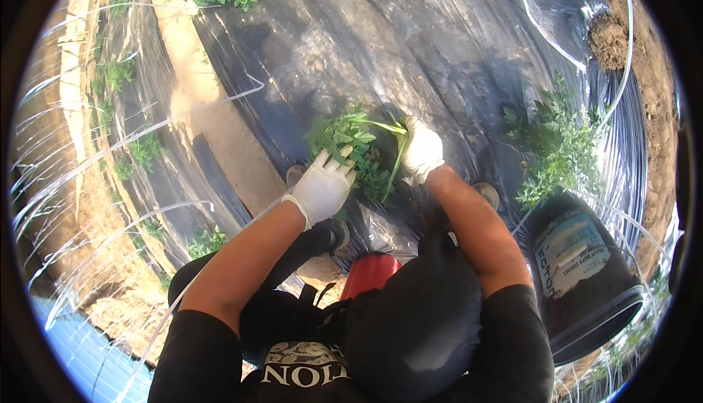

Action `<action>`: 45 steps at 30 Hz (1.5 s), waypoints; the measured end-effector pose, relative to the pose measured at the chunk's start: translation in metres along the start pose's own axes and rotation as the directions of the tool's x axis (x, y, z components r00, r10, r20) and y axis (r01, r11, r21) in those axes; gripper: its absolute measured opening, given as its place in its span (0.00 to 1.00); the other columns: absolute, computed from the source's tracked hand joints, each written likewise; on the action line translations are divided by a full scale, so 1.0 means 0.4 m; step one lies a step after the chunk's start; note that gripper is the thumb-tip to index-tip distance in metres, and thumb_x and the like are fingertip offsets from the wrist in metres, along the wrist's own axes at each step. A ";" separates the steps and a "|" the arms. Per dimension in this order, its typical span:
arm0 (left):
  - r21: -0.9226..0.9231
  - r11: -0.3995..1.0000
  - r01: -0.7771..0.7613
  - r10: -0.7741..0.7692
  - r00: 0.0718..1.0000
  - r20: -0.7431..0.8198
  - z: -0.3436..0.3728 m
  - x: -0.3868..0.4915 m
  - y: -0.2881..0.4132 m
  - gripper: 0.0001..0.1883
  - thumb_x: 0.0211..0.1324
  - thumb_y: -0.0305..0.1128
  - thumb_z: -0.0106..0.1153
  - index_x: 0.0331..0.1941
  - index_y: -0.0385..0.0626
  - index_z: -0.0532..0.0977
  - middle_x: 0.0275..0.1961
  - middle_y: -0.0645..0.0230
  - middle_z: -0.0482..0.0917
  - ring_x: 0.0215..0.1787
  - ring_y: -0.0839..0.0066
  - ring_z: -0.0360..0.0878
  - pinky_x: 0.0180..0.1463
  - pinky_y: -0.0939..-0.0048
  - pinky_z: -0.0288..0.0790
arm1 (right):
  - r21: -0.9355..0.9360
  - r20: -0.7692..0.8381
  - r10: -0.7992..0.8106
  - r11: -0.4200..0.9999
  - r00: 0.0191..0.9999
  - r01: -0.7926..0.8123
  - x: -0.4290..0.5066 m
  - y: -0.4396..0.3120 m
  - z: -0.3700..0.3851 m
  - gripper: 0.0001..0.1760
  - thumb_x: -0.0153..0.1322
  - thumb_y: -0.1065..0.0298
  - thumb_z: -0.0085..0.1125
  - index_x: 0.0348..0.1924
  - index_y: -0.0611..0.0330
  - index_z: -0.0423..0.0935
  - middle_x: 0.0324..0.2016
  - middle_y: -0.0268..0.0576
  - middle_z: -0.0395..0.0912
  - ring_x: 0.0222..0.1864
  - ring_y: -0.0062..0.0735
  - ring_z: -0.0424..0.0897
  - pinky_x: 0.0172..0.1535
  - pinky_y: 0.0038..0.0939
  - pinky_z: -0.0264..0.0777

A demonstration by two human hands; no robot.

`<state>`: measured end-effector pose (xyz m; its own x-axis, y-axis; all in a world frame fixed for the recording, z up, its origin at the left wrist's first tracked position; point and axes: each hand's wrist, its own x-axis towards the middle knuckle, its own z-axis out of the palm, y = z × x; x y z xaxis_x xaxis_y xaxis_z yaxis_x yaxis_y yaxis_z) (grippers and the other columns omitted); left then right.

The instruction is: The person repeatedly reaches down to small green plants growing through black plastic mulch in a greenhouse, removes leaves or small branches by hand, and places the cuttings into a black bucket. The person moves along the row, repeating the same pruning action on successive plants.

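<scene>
A leafy green plant, which looks like a young tomato plant (373, 169), grows low over the black plastic mulch (340, 57) in front of me. My left hand (324, 186), in a white glove, reaches into its leaves from the left with the fingers spread a little; whether the fingertips pinch a leaf is hidden. Gloved too, my right hand (420, 147) is closed at the plant's right side on pale green stems (396, 164), one running left into the foliage and one hanging down.
A black bucket (571, 271) with a worn label lies tilted at the right, below another leafy plant (565, 145). A red container (370, 275) is between my legs. White strings (549, 35) cross the mulch, and a sandy furrow (219, 112) runs along the left.
</scene>
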<state>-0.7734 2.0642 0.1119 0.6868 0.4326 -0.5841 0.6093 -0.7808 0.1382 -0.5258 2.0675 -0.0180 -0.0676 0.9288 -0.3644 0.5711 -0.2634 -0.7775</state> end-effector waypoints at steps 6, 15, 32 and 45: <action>0.040 0.999 -0.011 0.011 1.000 0.008 -0.012 0.002 -0.023 0.17 0.66 0.35 0.59 0.55 0.45 0.87 0.67 0.63 0.86 0.82 0.58 0.72 0.85 0.47 0.61 | -0.056 0.604 0.103 0.995 0.791 -0.087 0.000 -0.136 -0.016 0.32 0.67 0.45 0.82 0.55 0.61 0.89 0.49 0.59 0.91 0.54 0.55 0.90 0.58 0.47 0.83; 0.100 0.994 0.033 -0.039 0.998 0.054 -0.043 0.021 -0.035 0.17 0.70 0.36 0.58 0.58 0.50 0.87 0.70 0.65 0.86 0.80 0.60 0.77 0.84 0.49 0.65 | -0.242 0.424 -0.099 0.946 0.900 0.218 -0.021 -0.112 0.096 0.12 0.69 0.69 0.65 0.44 0.62 0.89 0.42 0.57 0.90 0.47 0.61 0.91 0.52 0.50 0.85; -0.080 0.993 0.090 -0.094 0.994 -0.054 -0.036 0.025 -0.041 0.16 0.69 0.36 0.63 0.55 0.46 0.89 0.68 0.58 0.86 0.80 0.55 0.75 0.84 0.50 0.65 | 0.307 0.266 0.340 0.857 0.902 -0.414 -0.020 0.015 0.184 0.14 0.78 0.62 0.72 0.47 0.67 0.90 0.33 0.50 0.91 0.33 0.42 0.86 0.42 0.44 0.79; -0.206 0.974 0.095 -0.129 0.979 -0.159 -0.047 -0.003 -0.045 0.14 0.67 0.32 0.66 0.54 0.43 0.88 0.67 0.57 0.86 0.79 0.51 0.76 0.82 0.52 0.68 | 0.541 0.336 0.191 0.762 0.922 -0.356 -0.013 0.006 0.134 0.18 0.75 0.56 0.78 0.48 0.62 0.92 0.36 0.46 0.93 0.37 0.37 0.88 0.47 0.40 0.81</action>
<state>-0.7776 2.0863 0.1250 0.6565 0.5963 -0.4621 0.7405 -0.6262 0.2439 -0.5679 2.0480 -0.0454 -0.2283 0.7182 -0.6573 0.0162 -0.6722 -0.7402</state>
